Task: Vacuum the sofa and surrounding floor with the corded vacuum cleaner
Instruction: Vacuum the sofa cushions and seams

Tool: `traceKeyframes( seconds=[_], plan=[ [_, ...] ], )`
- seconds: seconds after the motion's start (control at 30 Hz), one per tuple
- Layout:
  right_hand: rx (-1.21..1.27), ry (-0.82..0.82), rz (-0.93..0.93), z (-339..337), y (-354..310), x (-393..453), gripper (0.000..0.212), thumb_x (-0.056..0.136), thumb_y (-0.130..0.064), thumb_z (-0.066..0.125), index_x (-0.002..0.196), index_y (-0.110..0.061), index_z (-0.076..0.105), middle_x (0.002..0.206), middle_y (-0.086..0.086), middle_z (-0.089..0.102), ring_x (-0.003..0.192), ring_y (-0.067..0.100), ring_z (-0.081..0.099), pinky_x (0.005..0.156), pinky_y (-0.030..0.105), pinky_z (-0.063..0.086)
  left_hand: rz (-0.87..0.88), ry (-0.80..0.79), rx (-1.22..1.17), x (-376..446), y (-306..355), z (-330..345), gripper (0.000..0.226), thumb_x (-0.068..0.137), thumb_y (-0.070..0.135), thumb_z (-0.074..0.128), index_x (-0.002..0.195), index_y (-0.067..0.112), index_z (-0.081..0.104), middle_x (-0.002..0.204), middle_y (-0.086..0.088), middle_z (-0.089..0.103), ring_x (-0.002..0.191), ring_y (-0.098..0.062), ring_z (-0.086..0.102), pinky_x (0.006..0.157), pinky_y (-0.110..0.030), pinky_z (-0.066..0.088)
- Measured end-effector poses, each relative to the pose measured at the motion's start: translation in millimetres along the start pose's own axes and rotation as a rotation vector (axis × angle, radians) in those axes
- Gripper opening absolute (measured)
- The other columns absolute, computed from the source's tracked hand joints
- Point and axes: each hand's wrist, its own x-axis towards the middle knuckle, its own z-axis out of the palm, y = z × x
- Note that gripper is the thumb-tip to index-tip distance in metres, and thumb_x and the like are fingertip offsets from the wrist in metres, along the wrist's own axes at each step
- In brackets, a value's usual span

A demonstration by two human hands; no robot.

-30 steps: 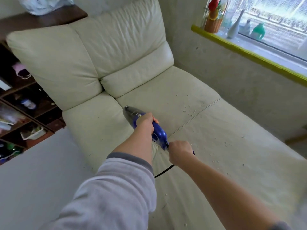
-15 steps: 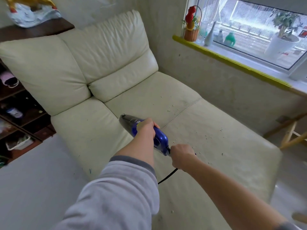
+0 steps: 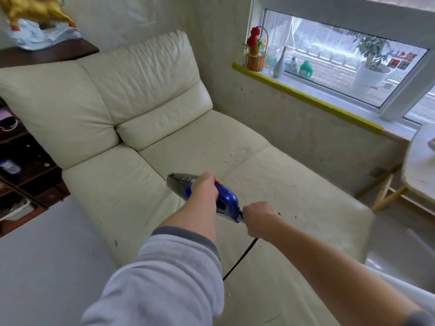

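Observation:
A cream leather sofa (image 3: 131,194) with a long chaise fills the middle of the view. Small crumbs (image 3: 231,158) lie scattered on the seat near its seam and further right. Above the seat, my left hand (image 3: 204,185) grips the handle of a blue handheld vacuum cleaner (image 3: 226,201), whose dark nozzle (image 3: 177,182) points toward the backrest. My right hand (image 3: 257,218) grips the black cord (image 3: 240,260) just behind the vacuum's rear end. The cord runs down under my left sleeve.
A dark wooden shelf unit (image 3: 28,165) stands left of the sofa, a gold figurine (image 3: 33,10) on top. A yellow-edged windowsill (image 3: 306,96) on the right holds a basket, bottles and a potted plant. A white table (image 3: 419,165) stands at far right, with grey floor (image 3: 42,267) at lower left.
The view has pulled back and risen, showing more of the window and the chaise end. Both hands keep the same hold on the vacuum and the cord.

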Motion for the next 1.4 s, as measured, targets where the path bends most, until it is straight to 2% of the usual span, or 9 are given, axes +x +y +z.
traceKeyframes(
  seconds=[0.13,0.23,0.4,0.5,0.57,0.7,0.87,1.0,1.4],
  plan=[
    [0.029,0.013,0.006,2.1,1.1,7.4,0.023,0.09,-0.007,0.05,0.11,-0.012,0.06,0.066,-0.001,0.042,0.061,0.017,0.048,0.062,0.027,0.039,-0.017,0.012,0.099,13.1,14.1,6.5,0.053,0.077,-0.002,0.046,0.026,0.008,0.053,0.101,-0.012,0.06,0.102,-0.029,0.06,0.089,-0.032,0.053],
    [0.049,0.014,0.031,3.9,-2.4,20.1,0.025,0.091,-0.006,0.05,0.113,-0.012,0.06,0.072,0.0,0.048,0.072,0.021,0.051,0.063,0.028,0.041,0.057,-0.004,0.259,32.2,22.9,15.4,0.06,0.097,0.0,0.035,0.047,0.012,0.066,0.105,-0.012,0.052,0.066,-0.019,0.049,0.087,-0.026,0.052],
    [0.106,0.028,0.067,6.4,0.9,49.1,0.022,0.091,-0.006,0.051,0.111,-0.012,0.061,0.085,0.002,0.055,0.081,0.023,0.06,0.064,0.029,0.045,0.078,0.038,0.286,31.5,36.9,21.1,0.036,0.098,-0.005,0.035,0.109,0.006,0.068,0.112,0.002,0.057,0.066,-0.011,0.047,0.054,-0.001,0.037],
    [0.118,0.022,0.102,13.8,9.8,61.9,0.023,0.091,-0.005,0.051,0.11,-0.013,0.061,0.084,0.0,0.055,0.081,0.022,0.061,0.063,0.029,0.044,0.128,0.095,0.321,38.9,37.5,36.6,0.034,0.095,0.001,0.039,0.095,0.016,0.069,0.099,0.007,0.06,0.073,-0.014,0.05,0.067,-0.005,0.04],
    [0.128,0.003,0.109,17.2,9.6,70.6,0.024,0.09,-0.005,0.051,0.11,-0.013,0.062,0.086,0.001,0.059,0.086,0.023,0.063,0.063,0.029,0.043,0.011,0.11,0.232,45.1,33.7,39.6,0.042,0.091,0.0,0.036,0.065,0.009,0.068,0.066,0.006,0.064,0.06,-0.015,0.047,0.053,-0.018,0.044],
    [0.152,0.008,0.031,13.9,-22.7,107.8,0.025,0.092,-0.004,0.05,0.113,-0.011,0.062,0.102,0.002,0.066,0.093,0.022,0.065,0.065,0.029,0.043,-0.017,0.209,0.144,90.6,38.2,13.2,0.063,0.079,0.002,0.037,0.017,0.01,0.041,0.028,0.001,0.045,0.052,-0.019,0.046,0.068,-0.024,0.042],
    [0.201,0.009,0.032,3.1,-52.8,149.8,0.03,0.087,0.004,0.052,0.109,-0.013,0.063,0.097,0.002,0.067,0.088,0.024,0.066,0.069,0.03,0.053,-0.006,0.129,0.116,133.4,53.3,-19.4,0.078,0.098,0.006,0.034,0.022,0.013,0.048,0.026,0.005,0.042,0.037,-0.014,0.048,0.041,-0.014,0.039],
    [0.288,0.029,0.109,5.2,-41.1,162.3,0.029,0.087,0.003,0.051,0.107,-0.015,0.062,0.087,0.001,0.059,0.09,0.025,0.064,0.072,0.032,0.054,-0.011,0.21,0.072,136.5,60.8,0.3,0.055,0.072,-0.001,0.037,0.018,0.011,0.043,0.031,-0.001,0.049,0.047,-0.021,0.05,0.067,-0.023,0.048],
    [0.342,0.015,0.135,22.9,-66.9,191.3,0.025,0.084,0.008,0.049,0.087,-0.017,0.054,0.07,0.004,0.048,0.077,0.03,0.062,0.072,0.038,0.056,0.017,0.236,-0.081,177.7,48.5,-5.0,0.041,0.078,-0.001,0.039,0.037,0.007,0.039,0.029,-0.004,0.041,0.032,-0.02,0.038,0.049,-0.024,0.037]
  ],
)
